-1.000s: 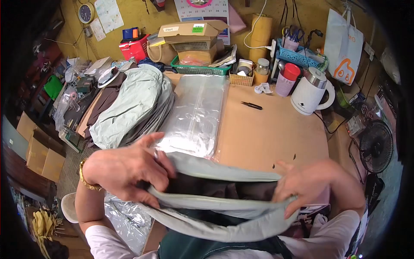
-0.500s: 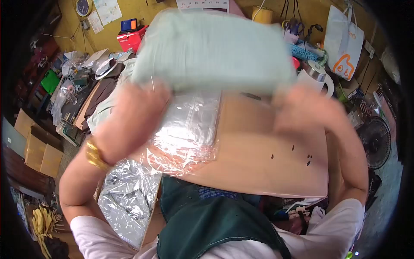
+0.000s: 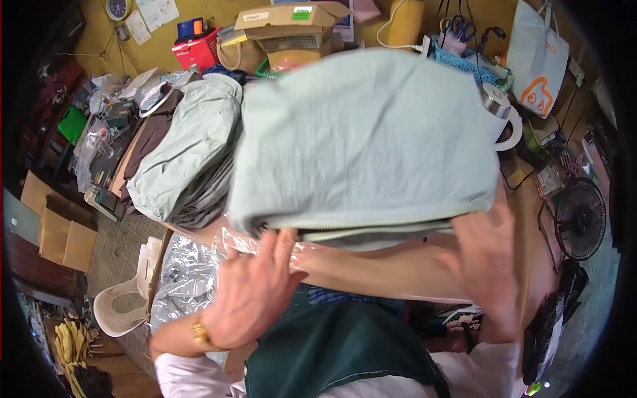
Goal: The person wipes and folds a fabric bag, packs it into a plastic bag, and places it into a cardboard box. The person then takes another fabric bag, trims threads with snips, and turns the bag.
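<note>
A pale grey-green folded cloth piece (image 3: 371,146) spreads across the middle of the view, slightly blurred, its layered near edge facing me. At its near left corner is my left hand (image 3: 252,292), fingers stretched to the edge and thumb apart. My right hand (image 3: 488,265) lies along the near right corner, its fingers extended and thumb held away. Under the near edge shows a strip of the brown tabletop (image 3: 378,272), with clear plastic (image 3: 235,242) by the left fingers. The cloth's underside is hidden.
Left stands a pile of similar cloths (image 3: 192,146). A cardboard box (image 3: 292,20) is at the back; a white kettle (image 3: 507,129) and blue basket (image 3: 468,63) are back right. A black fan (image 3: 579,219) stands right, a white plastic chair (image 3: 126,298) lower left.
The cloth has come down and towards me from a raised position, now covering the plastic packet and much of the tabletop. Both hands have moved lower and nearer, and their fingers have straightened.
</note>
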`<state>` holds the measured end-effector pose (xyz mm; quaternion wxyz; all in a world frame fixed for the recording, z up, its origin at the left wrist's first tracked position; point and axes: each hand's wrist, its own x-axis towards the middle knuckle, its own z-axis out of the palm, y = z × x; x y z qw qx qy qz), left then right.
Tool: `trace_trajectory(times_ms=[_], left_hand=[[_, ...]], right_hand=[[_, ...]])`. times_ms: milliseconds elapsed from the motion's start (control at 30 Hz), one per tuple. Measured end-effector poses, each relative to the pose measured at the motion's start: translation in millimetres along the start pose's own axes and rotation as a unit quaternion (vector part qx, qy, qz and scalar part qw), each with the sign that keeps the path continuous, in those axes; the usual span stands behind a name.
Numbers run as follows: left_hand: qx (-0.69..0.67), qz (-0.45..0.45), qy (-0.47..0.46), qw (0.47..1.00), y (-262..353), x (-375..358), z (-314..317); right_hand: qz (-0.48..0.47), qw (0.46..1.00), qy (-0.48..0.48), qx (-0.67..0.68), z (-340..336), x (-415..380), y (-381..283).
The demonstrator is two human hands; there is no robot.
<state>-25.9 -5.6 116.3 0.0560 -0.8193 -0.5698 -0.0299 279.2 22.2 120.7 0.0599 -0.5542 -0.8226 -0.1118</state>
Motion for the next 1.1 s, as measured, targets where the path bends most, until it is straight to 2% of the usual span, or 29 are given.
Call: trace_trajectory(times_ms=[67,100,133,200,267,333,433,533,600,633,667,767,833,867,933,967,1000,1067,1100], left_hand=[[-0.082,-0.023,-0.097,0.992,5,-2,61],[-0.095,-0.010,-0.080,0.992,5,-7,93],[-0.098,-0.010,-0.085,0.992,8,-5,105],[-0.108,-0.076,-0.155,0.979,17,-3,116],[-0.140,-0.073,-0.129,0.979,15,-4,117],[-0.158,-0.071,-0.086,0.981,17,-1,112],[-0.149,-0.021,-0.044,0.988,28,7,112],[-0.144,0.028,-0.027,0.989,37,20,128],[-0.100,0.011,-0.033,0.994,39,32,138],[-0.127,-0.008,-0.004,0.992,39,37,136],[-0.173,-0.056,-0.016,0.983,39,46,122],[-0.184,-0.066,0.007,0.981,40,57,120],[-0.121,0.077,0.022,0.989,49,61,135],[-0.123,0.078,0.021,0.989,51,67,151],[-0.138,0.127,0.102,0.977,53,87,183],[-0.175,0.031,0.025,0.984,53,98,183],[-0.221,-0.039,0.008,0.975,47,116,175],[-0.198,-0.064,0.216,0.954,40,128,177],[-0.197,-0.061,0.215,0.955,41,129,177]], right_hand=[[-0.019,0.998,-0.035,0.057,57,-15,-1],[-0.014,0.996,-0.042,0.072,81,-25,-10],[-0.010,0.995,-0.049,0.086,97,-32,-19],[-0.004,0.994,-0.031,0.108,108,-35,-49],[0.003,0.991,-0.011,0.130,120,-32,-71],[-0.045,0.948,-0.046,0.311,139,-24,-80],[-0.091,0.959,-0.029,0.267,172,-13,-89],[-0.066,0.970,-0.028,0.234,166,-6,-95],[-0.048,0.965,-0.060,0.251,171,-9,-97],[-0.056,0.962,-0.048,0.262,180,-11,-97],[-0.066,0.959,-0.035,0.275,188,-13,-97],[-0.060,0.954,-0.044,0.291,196,-15,-97],[-0.061,0.956,-0.049,0.284,197,-15,-97],[-0.064,0.958,-0.033,0.279,197,-14,-99],[-0.068,0.959,-0.020,0.274,198,-15,-98],[-0.080,0.955,-0.026,0.285,197,-14,-96],[-0.090,0.951,-0.031,0.295,194,-11,-95],[-0.038,0.929,-0.067,0.362,189,-9,-93],[-0.036,0.929,-0.066,0.364,189,-9,-92]])
